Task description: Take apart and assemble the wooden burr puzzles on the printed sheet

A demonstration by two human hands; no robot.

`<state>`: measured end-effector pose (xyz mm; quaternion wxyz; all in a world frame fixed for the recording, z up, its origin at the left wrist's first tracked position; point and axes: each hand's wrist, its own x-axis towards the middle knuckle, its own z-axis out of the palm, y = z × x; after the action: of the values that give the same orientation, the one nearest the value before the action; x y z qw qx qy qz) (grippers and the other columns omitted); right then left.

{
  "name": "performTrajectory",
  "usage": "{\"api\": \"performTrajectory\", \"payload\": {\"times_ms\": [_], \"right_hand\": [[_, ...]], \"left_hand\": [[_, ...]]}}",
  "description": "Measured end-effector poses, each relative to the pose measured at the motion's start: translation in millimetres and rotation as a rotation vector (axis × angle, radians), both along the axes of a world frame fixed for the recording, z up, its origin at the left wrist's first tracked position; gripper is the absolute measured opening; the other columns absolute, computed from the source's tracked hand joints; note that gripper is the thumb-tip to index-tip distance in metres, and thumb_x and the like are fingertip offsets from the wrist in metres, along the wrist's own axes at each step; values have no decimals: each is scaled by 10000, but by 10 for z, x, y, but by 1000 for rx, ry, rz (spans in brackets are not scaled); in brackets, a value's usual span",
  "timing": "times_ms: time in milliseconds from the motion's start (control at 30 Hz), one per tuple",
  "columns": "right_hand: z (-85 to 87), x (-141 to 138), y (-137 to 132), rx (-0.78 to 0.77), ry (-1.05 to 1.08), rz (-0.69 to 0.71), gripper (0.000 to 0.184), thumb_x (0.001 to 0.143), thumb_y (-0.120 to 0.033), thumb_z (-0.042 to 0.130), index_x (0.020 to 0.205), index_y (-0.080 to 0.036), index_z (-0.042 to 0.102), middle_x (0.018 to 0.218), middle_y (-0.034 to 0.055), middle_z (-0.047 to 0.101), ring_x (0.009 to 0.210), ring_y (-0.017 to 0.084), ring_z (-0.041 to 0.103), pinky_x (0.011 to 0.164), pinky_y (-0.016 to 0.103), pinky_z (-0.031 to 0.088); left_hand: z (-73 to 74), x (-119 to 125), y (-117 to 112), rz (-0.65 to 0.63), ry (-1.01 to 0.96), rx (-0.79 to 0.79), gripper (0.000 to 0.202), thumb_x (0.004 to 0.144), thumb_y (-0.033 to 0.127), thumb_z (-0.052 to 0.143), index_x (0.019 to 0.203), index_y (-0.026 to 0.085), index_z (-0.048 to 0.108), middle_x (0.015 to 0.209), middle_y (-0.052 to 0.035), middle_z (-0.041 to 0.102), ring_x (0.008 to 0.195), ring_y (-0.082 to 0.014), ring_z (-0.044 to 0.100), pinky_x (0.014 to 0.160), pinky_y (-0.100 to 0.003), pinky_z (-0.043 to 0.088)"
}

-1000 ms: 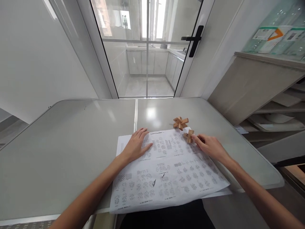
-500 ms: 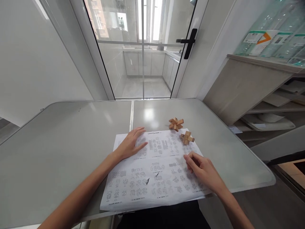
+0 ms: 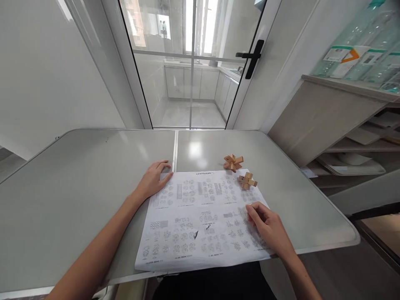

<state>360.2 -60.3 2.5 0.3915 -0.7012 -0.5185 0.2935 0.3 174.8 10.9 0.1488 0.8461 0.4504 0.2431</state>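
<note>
A white printed sheet [image 3: 187, 212] covered with small diagrams lies on the grey table [image 3: 93, 200] in front of me. My left hand [image 3: 155, 179] rests at the sheet's upper left corner, fingers stretched out and holding nothing. On the right part of the sheet lies my right hand [image 3: 265, 223], its fingers curled together; whether anything is in them is hidden. Beyond that hand a pale wooden interlocking puzzle [image 3: 247, 181] sits on the sheet's upper right corner. Just behind it stands a darker, star-shaped wooden puzzle [image 3: 233, 162] at the paper's far edge.
Past the table is a glass door [image 3: 175, 87] with a black handle [image 3: 254, 58]. To the right stands a shelf unit [image 3: 315, 121] with papers inside and several plastic bottles [image 3: 353, 58] on top. A seam [image 3: 176, 150] crosses the table.
My left hand has slid left, from the upper part of the sheet to its corner, uncovering printed diagrams. My right hand and both puzzles keep their places on the paper; the view has shifted slightly.
</note>
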Motion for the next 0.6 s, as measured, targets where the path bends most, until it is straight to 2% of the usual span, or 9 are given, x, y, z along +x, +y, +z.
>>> {"api": "performTrajectory", "payload": {"times_ms": [200,600], "right_hand": [[-59,26,-1,-15,28,0,502,1001,-669,532,735,-246,571,674,8,583,613,199,520,605,318,429],[-103,45,-9,-33,58,3,480,1003,-660,536,765,-245,584,689,6,578,620,199,513,604,321,418]], "left_hand": [[2,6,-11,5,-40,-11,322,992,553,541,961,239,606,1475,-145,618,1363,-351,573,1162,-576,445],[-13,4,2,16,-34,-18,308,1007,503,520,842,242,515,1453,-151,625,1366,-323,568,1144,-541,455]]}}
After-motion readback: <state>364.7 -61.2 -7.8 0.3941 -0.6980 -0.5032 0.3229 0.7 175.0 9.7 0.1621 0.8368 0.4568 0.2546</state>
